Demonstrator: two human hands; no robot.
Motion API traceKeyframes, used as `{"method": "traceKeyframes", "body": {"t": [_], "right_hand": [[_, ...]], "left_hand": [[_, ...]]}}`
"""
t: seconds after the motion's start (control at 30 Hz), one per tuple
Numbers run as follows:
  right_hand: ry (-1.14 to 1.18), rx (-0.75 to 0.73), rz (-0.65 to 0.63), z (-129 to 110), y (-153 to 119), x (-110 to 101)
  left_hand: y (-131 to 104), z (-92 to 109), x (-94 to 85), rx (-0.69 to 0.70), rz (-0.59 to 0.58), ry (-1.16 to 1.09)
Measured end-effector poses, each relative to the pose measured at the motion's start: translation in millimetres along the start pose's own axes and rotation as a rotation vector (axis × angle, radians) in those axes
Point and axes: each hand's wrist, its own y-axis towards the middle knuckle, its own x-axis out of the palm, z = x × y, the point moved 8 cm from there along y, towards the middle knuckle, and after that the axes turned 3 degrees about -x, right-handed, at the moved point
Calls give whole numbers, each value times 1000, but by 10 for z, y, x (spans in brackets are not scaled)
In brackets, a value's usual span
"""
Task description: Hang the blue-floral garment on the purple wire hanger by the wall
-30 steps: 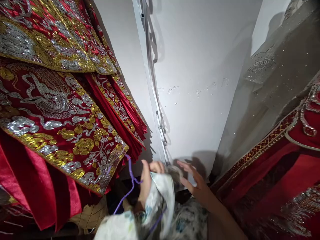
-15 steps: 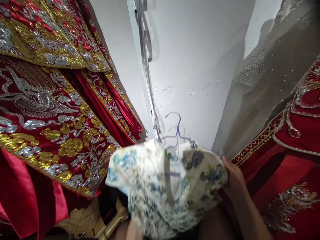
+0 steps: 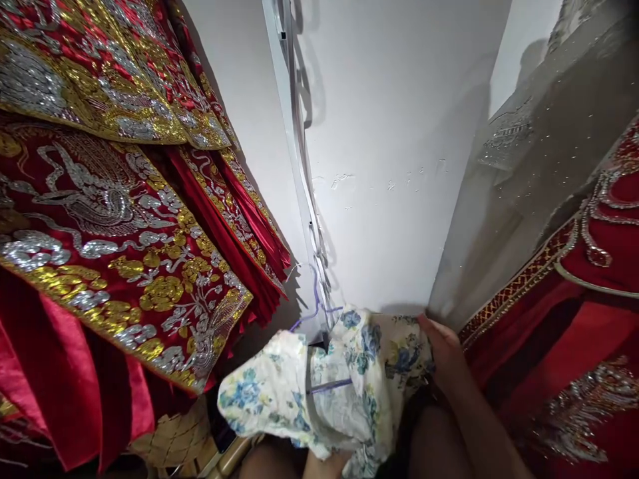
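Observation:
A short-sleeved white floral dress (image 3: 372,352) with blue flowers hangs on a thin purple wire hanger (image 3: 316,299) in front of me. The hanger's bar shows across the open neckline, and its hook tilts left. My right hand (image 3: 444,349) pinches the end of the right-side sleeve between thumb and fingers. At the bottom edge, my left hand (image 3: 327,464) is closed at the gathered front of the dress, its fingers partly covered by cloth. The left-side sleeve spreads out unheld. The dress's lower part is out of view.
Red garments with gold and silver embroidery (image 3: 164,293) hang at left. A beaded red gown (image 3: 589,313) and sheer sparkly fabric (image 3: 529,153) hang at right. A slotted metal strip (image 3: 299,146) runs down the white wall (image 3: 389,100). A woven basket-like object (image 3: 174,436) sits low left.
The dress has dropped lower and its hanger has swung left, tilting. My left hand has shifted right along the bottom edge. The right hand still holds the sleeve, slightly farther left.

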Motion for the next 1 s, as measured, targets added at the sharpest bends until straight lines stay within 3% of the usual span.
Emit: {"method": "traceKeyframes", "body": {"t": [0.07, 0.17, 0.33, 0.4, 0.5, 0.67, 0.77, 0.87, 0.93, 0.97, 1.0], "right_hand": [[27, -22, 64, -116, 63, -135], [87, -105, 202, -402, 248, -221], [104, -78, 218, -586, 489, 109], [76, -7, 171, -522, 472, 264], [29, 62, 92, -372, 358, 347], [-9, -74, 56, -151, 223, 82], [-127, -201, 111, 32, 151, -109], [-272, -326, 326, 233, -79, -269], [-291, -335, 441, 393, -303, -276], [-294, -308, 407, 478, -390, -198], [-308, -255, 278, 568, -448, -42]], "left_hand": [[-17, 41, 61, 21, -1, -33], [4, 296, 65, 104, 26, -107], [42, 710, -44, 186, 122, -109], [29, 755, -99, 184, 178, -93], [10, 708, -108, 179, 138, -128], [-13, 525, -160, 114, 60, -125], [-28, 558, -230, 128, 72, -54], [-30, 616, -283, 139, 98, -13], [-21, 607, -276, 125, 95, -1], [-16, 587, -260, 113, 92, 2], [-11, 560, -230, 101, 82, 0]]}}
